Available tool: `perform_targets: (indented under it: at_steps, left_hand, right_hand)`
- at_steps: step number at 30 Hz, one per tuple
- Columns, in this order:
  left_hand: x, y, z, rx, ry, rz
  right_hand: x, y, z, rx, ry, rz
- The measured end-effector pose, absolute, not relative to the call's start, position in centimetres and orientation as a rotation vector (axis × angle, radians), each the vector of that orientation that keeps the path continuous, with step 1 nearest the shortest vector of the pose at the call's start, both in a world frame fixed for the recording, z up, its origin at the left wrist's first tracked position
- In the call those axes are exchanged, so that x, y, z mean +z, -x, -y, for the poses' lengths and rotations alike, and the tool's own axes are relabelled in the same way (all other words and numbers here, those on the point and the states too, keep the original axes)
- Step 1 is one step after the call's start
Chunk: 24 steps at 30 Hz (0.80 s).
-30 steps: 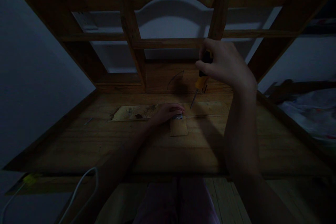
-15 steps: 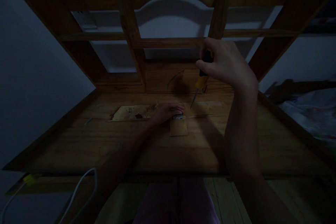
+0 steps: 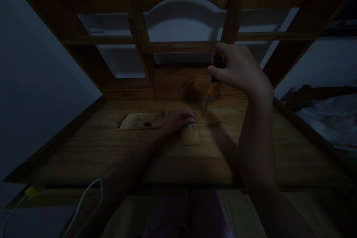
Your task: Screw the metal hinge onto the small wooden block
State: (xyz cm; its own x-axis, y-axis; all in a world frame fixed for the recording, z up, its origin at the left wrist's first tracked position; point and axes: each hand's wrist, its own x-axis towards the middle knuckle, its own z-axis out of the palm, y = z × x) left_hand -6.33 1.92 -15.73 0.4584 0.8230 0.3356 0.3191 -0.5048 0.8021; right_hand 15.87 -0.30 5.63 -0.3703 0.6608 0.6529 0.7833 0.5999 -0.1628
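My right hand is closed around the black and yellow handle of a screwdriver. Its thin shaft slants down to the left, and the tip is in the air over the wooden desk top. Low on that surface, my left hand has its fingers bent over a small shiny metal fitting. The fitting sits at the far edge of a small square piece of wood. Fingers and dim light hide part of the fitting, so its exact kind is unclear.
Behind my left hand lies a pale, stained strip of board. A wooden shelf frame rises at the back. At front left are a white cable and a yellow piece. A small thin item lies at left.
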Motion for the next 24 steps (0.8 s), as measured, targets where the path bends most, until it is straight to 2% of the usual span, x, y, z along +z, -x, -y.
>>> perform_targets:
  at_steps: [7,17,20,24]
  left_hand:
    - [-16.3,6.9,-2.8,0.937,-2.392,-0.873]
    - [-15.6,6.6,-2.0,0.848,-2.498,-0.944]
    - [-15.0,6.3,-1.7,0.690,-2.705,-0.984]
    - [-13.6,5.7,-2.1,0.243,-3.026,-1.046]
  right_hand:
    - [5.7,-15.8,0.3,-0.228,1.137,2.133]
    - [5.7,-15.7,0.4,-0.253,1.149,2.132]
    - [5.8,-15.9,0.3,-0.263,1.154,2.123]
    - [5.9,-16.2,0.3,-0.242,1.139,2.117]
